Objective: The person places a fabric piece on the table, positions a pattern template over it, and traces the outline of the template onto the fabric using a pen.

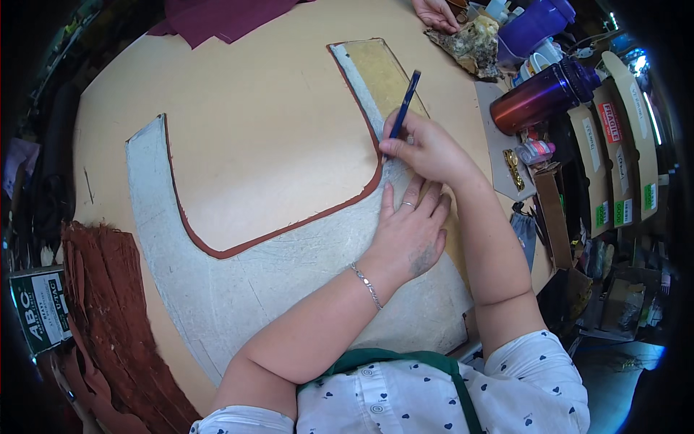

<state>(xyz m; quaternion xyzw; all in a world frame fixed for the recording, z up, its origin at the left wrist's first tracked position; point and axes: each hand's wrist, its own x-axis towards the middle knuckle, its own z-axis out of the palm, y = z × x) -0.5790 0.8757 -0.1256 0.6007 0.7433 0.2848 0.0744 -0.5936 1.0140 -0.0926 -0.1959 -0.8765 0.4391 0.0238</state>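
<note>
My right hand grips a dark blue pencil, its tip down at the inner edge of a large U-shaped pale grey template. My left hand lies flat on the template just below, fingers spread, pressing with nothing gripped. A strip of reddish-brown leather shows along the template's inner curve, beneath it. On the upper right arm of the template lies a yellowish translucent piece, which continues down under my right hand. How far the leather extends below the template is hidden.
Frayed brown leather and a green-labelled tin are at the left. Maroon material lies at the far edge. Another person's hand touches a mottled rough piece. A purple-red bottle, gold watch and cardboard boxes stand right.
</note>
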